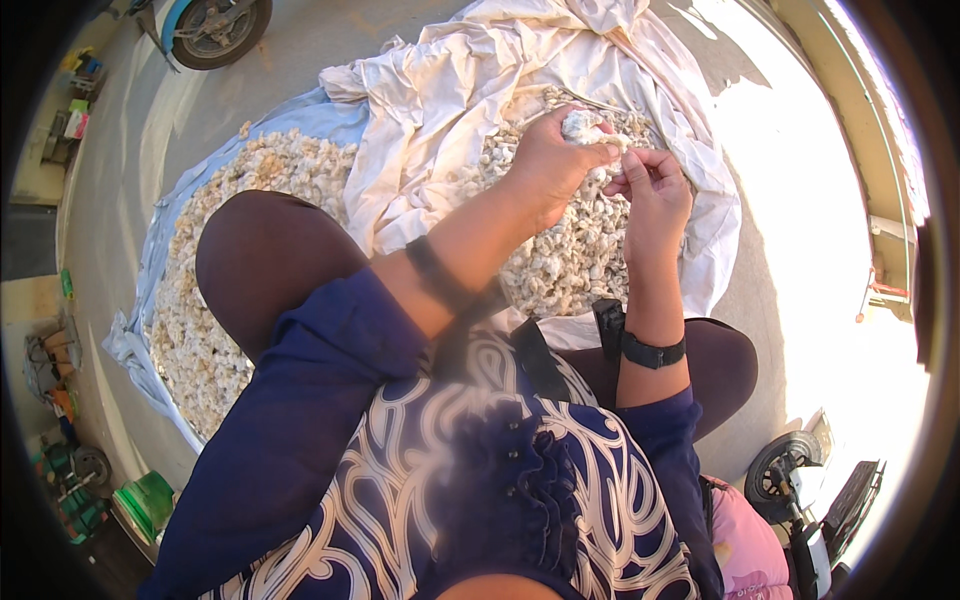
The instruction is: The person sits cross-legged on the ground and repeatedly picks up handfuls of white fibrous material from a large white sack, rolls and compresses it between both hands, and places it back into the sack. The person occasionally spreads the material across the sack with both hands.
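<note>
My left hand holds a tuft of raw cotton between thumb and fingers. My right hand meets it from the right, thumb and forefinger pinched at the tuft's lower edge; what exactly lies between those fingertips is too small to tell. Below both hands a heap of cotton bolls, off-white to greyish brown, lies on a crumpled pale cloth. To the left, a second heap of cotton rests on a light blue sheet, partly hidden by my knee.
A wheel of a parked vehicle stands at the upper left. Behind me on the right are a pink padded item and another wheeled vehicle. A green container stands at the lower left. Bright sunlight covers the concrete floor on the right.
</note>
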Available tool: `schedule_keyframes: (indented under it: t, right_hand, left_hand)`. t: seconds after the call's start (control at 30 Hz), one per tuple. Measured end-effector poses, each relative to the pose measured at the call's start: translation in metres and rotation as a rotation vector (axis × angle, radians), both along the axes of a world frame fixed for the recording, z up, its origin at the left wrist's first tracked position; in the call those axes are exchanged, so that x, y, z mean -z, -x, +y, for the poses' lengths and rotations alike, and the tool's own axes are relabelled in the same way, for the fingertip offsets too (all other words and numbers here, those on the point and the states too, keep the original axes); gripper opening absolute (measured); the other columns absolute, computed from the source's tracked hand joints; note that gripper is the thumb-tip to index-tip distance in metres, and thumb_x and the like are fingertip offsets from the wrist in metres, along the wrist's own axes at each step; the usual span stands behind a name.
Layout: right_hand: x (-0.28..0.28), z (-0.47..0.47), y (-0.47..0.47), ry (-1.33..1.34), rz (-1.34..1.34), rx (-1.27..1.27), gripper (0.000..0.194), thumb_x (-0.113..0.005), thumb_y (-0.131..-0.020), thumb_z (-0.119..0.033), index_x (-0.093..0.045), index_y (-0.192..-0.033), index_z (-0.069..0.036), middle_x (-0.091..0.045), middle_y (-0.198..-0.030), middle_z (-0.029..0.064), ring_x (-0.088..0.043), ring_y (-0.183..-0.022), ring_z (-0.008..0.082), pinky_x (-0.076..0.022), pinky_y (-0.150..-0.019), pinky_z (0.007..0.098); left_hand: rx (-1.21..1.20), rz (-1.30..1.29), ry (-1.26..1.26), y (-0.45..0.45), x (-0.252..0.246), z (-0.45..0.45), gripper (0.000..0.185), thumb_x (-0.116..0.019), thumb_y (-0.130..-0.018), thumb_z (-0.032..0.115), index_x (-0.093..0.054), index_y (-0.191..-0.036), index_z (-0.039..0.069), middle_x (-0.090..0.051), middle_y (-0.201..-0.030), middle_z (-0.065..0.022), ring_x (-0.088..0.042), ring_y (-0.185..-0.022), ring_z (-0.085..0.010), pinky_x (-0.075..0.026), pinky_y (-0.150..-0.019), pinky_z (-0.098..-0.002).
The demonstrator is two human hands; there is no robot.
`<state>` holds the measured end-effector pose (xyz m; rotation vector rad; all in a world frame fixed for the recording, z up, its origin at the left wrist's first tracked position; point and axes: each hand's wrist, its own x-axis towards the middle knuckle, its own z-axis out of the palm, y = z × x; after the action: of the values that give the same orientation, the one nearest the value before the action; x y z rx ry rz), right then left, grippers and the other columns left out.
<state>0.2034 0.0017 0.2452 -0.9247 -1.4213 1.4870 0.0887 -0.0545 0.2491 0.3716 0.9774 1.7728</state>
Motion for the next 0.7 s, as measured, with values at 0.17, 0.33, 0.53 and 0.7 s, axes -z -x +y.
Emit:
schedule_keyframes:
  t: [0.17, 0.33, 0.53, 0.7]
  right_hand:
    - [0.001, -0.011, 0.007, -0.033, 0.014, 0.039, 0.006, -0.059, -0.092, -0.001, -0.057, -0.093, 0.004, -0.062, -0.073, 0.0075, -0.061, -0.06, 0.0122, -0.0545, -0.053, 0.0251]
    - [0.0, -0.008, 0.007, -0.096, 0.035, 0.06, 0.006, -0.06, -0.092, -0.002, -0.058, -0.091, 0.004, -0.062, -0.075, 0.0073, -0.06, -0.059, 0.0116, -0.0536, -0.052, 0.024]
    - [0.013, 0.006, 0.004, 0.033, 0.078, 0.146, 0.01, -0.064, -0.091, -0.007, -0.06, -0.093, 0.003, -0.062, -0.077, 0.006, -0.057, -0.056, 0.0096, -0.0493, -0.05, 0.0218]
    - [0.016, 0.012, 0.003, 0.071, 0.088, 0.066, 0.01, -0.065, -0.091, -0.008, -0.061, -0.091, 0.001, -0.062, -0.075, 0.005, -0.056, -0.054, 0.0085, -0.0473, -0.048, 0.0218]
  left_hand:
    - [-0.031, 0.044, 0.034, 0.003, 0.001, -0.003, 0.026, -0.068, -0.081, -0.005, -0.057, -0.103, 0.003, -0.064, -0.096, -0.0081, -0.063, -0.088, -0.0154, -0.05, -0.075, -0.0289]
    - [-0.017, 0.087, 0.003, 0.001, 0.002, -0.001, 0.03, -0.066, -0.083, -0.002, -0.054, -0.11, 0.004, -0.063, -0.099, -0.0084, -0.061, -0.092, -0.0151, -0.049, -0.073, -0.0283]
    - [0.029, 0.173, 0.017, -0.007, 0.006, 0.001, 0.034, -0.067, -0.082, -0.003, -0.053, -0.113, 0.004, -0.062, -0.1, -0.0075, -0.061, -0.091, -0.0131, -0.049, -0.073, -0.0271]
    - [0.033, 0.182, 0.047, -0.004, 0.01, 0.004, 0.037, -0.072, -0.076, -0.002, -0.056, -0.11, 0.001, -0.063, -0.1, -0.0072, -0.062, -0.085, -0.0136, -0.051, -0.071, -0.0274]
